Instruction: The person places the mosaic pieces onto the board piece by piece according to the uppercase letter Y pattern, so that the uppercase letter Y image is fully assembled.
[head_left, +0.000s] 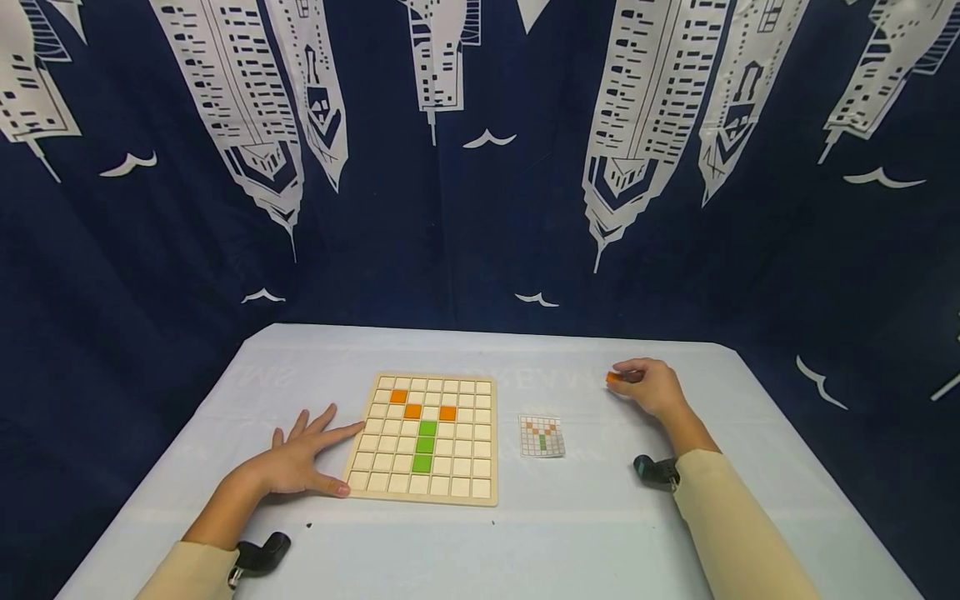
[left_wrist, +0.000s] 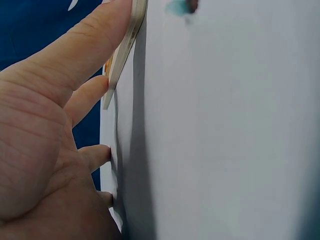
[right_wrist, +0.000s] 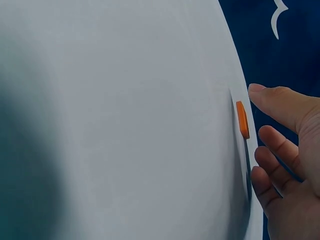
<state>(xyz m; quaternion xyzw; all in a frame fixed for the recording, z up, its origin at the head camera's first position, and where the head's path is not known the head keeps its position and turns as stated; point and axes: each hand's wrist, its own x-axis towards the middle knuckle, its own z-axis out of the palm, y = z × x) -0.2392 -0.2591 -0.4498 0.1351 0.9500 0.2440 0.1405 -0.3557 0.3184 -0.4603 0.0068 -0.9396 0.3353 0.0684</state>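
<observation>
A wooden grid board with cream cells lies on the table. Three orange tiles and a column of three green tiles sit in its cells. My left hand is spread flat, its thumb and index finger touching the board's left edge. Far to the right, my right hand is around a loose orange tile. In the right wrist view its thumb and fingers stand apart, with no clear grip on that tile. Between board and right hand lies a small printed card showing a coloured grid.
The white table carries the board and card, with a few dark specks near its front. A navy curtain with white building prints hangs behind. Black wrist devices are strapped at the left sleeve and right sleeve.
</observation>
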